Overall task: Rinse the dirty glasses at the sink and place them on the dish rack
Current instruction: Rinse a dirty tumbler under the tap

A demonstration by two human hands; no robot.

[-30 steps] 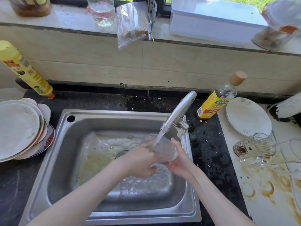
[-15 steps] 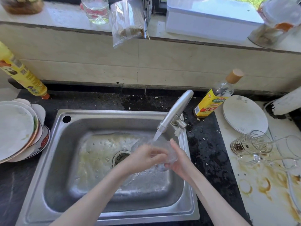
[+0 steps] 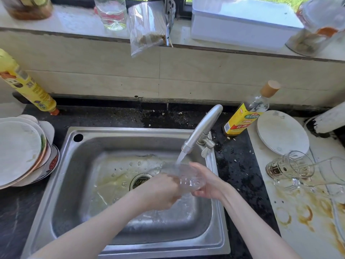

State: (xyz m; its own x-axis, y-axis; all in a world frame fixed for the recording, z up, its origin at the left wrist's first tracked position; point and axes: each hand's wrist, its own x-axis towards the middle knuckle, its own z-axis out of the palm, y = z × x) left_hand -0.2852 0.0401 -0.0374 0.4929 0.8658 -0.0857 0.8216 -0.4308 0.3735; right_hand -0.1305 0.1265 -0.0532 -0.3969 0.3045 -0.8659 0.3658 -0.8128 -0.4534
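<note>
Hands meet over the sink point(image 3: 61, 184), both around one clear glass point(image 3: 183, 176) held on its side under the tap point(image 3: 202, 128), whose stream of water point(image 3: 180, 157) falls onto the glass's upper end. The right hand point(image 3: 209, 186) cups it from the right with curled fingers, thumb along the top; the left hand point(image 3: 160, 191) grips its near side, knuckles up. Below them lies the drain point(image 3: 139, 181) in the wet basin. To the right, on a stained white board point(image 3: 302, 221), two more glasses point(image 3: 291, 167) lie tipped over beside a white plate point(image 3: 281, 131). A yellow-labelled bottle point(image 3: 246, 116) stands behind the tap, and stacked plates point(image 3: 20, 152) sit left of the sink.
</note>
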